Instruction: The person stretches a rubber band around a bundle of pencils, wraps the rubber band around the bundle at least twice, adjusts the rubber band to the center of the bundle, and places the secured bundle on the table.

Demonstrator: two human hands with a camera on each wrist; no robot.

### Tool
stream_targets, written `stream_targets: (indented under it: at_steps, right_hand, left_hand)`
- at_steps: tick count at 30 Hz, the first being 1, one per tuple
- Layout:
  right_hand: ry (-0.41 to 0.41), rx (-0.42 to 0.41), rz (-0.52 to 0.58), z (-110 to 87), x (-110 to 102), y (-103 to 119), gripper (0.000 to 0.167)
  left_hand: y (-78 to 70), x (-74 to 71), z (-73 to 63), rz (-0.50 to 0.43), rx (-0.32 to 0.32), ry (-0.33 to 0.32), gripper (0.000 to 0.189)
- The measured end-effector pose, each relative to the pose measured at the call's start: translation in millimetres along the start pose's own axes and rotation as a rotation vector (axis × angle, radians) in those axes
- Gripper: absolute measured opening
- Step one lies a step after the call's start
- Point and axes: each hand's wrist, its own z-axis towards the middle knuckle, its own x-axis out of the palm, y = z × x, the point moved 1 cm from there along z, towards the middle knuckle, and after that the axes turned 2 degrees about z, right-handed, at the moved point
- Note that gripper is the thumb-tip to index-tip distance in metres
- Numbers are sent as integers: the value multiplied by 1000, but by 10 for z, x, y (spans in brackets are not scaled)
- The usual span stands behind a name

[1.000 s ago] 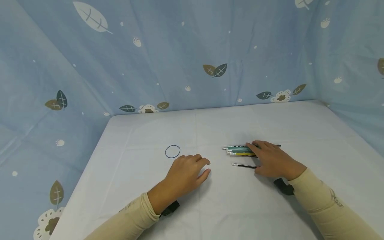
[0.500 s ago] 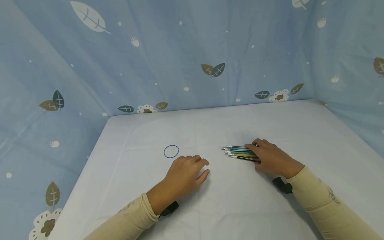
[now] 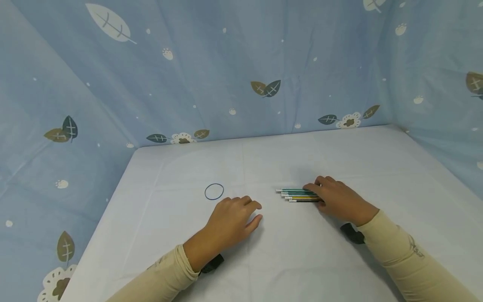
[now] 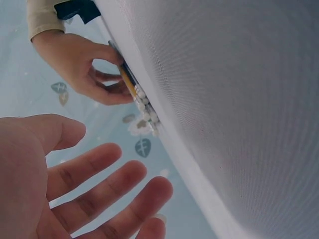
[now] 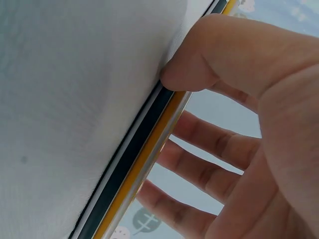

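Several pencils (image 3: 299, 196) in green, yellow and black lie side by side on the white-covered table, their pale eraser ends pointing left. My right hand (image 3: 341, 200) grips the row across its width. In the right wrist view the thumb (image 5: 192, 64) presses on the dark near pencil, while the other fingers (image 5: 204, 139) reach along the far side. The pencils' right ends are hidden under this hand in the head view. My left hand (image 3: 234, 220) hovers low to the left, fingers spread and loosely bent, with nothing in it.
A thin blue ring like a rubber band (image 3: 214, 191) lies just beyond my left hand. The white tablecloth (image 3: 286, 260) reaches back to a blue leaf-printed curtain (image 3: 211, 63), which also hangs along both sides.
The black pencil that lay apart on the near side now lies against the others. My right hand has drawn the row slightly nearer and evened it. The left hand has stayed put.
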Motion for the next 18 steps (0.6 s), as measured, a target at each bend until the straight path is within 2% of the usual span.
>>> stream_targets:
  at_steps: [10,18]
  right_hand:
    - [9,20,-42,15,34,-2,40]
    - [-40,2,-72,6,68,15,32]
  left_hand:
    - [-3,7,4,-2,-4,16,19]
    - [-9,13,7,-6,-10,27,19]
